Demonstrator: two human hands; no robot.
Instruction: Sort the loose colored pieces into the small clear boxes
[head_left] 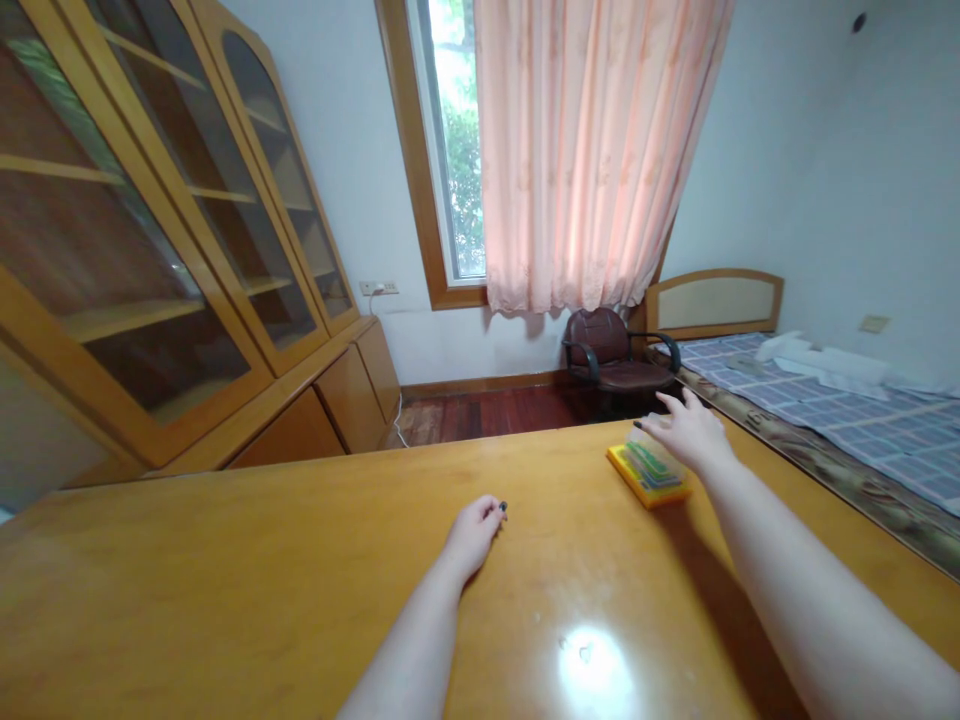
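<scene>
My right hand (691, 432) reaches over the far right part of the wooden table (300, 580), its fingers spread apart. Just under and beside it sits a small yellow box (636, 482) with a see-through cover (640, 437) and green and grey flat pieces showing inside. The thumb is at the cover's upper edge; whether it touches the cover I cannot tell. My left hand (474, 535) rests on the table's middle, left of the box, with its fingers curled closed. A dark spot shows at its fingertips, and anything inside the fingers is hidden.
A brown armchair (619, 360) stands beyond the table's far edge, below a pink curtain (592, 150). On the right is a bed (840, 420) with a checked cover and white cloth. A glass-door cabinet (225, 330) lines the left wall.
</scene>
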